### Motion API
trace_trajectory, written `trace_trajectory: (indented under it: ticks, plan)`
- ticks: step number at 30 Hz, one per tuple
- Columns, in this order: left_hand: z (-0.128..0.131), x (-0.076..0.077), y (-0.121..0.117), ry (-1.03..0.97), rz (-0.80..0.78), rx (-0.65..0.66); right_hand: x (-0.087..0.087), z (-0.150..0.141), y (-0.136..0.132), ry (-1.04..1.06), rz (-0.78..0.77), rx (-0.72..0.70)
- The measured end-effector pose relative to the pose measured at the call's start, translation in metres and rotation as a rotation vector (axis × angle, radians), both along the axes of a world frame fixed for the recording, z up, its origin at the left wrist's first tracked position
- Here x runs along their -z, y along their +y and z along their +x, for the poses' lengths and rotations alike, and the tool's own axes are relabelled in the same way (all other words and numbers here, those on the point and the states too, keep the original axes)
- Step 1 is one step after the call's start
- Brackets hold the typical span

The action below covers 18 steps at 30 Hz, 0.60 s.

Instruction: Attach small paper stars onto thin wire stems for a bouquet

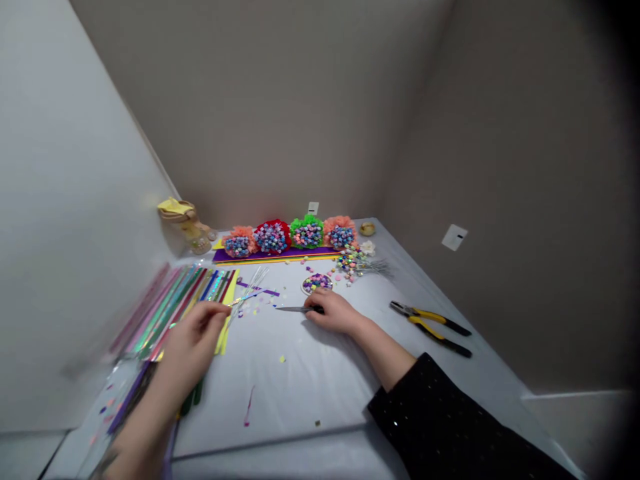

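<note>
My left hand is closed with thumb and fingertips pinching a thin, shiny iridescent strip that points to the right. In my right hand is a pair of scissors, its blades lying together and aimed left, low over the white tabletop. Just beyond my right hand sits a small round dish of colorful bits. Small cut pieces lie scattered between the hands, near a flat purple strip. Several thin pale wires lie just beyond the held strip.
Yellow-handled pliers lie at the right. Packs of glittery colored strips cover the left side. Several ruffled paper flowers with beaded centers line the back on colored sheets. Beaded wire stems and a yellow-topped container are near the back.
</note>
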State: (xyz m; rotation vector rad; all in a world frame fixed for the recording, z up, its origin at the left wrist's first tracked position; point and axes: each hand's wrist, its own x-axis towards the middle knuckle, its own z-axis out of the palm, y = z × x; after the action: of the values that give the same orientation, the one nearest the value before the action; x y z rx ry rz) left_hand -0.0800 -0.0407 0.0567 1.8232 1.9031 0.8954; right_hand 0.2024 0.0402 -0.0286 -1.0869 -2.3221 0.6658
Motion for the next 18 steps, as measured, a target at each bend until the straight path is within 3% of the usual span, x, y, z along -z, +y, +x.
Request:
trace_trajectory:
  ticks: [4,5,11,18]
  plan:
    - [-0.003,0.022,0.041,0.445,-0.158,0.058,0.001,0.001,-0.001,-0.027,-0.012,-0.031]
    - [-0.003,0.028,0.053,0.470,-0.184,0.048,0.002,0.001,-0.001,-0.030,-0.015,-0.032]
    - [0.007,0.054,0.102,0.485,-0.325,-0.029,0.004,0.004,0.000,-0.047,-0.024,-0.041]
    - [0.013,0.061,0.126,0.299,-0.453,-0.034,0.003,0.004,0.000,-0.078,-0.028,-0.038]
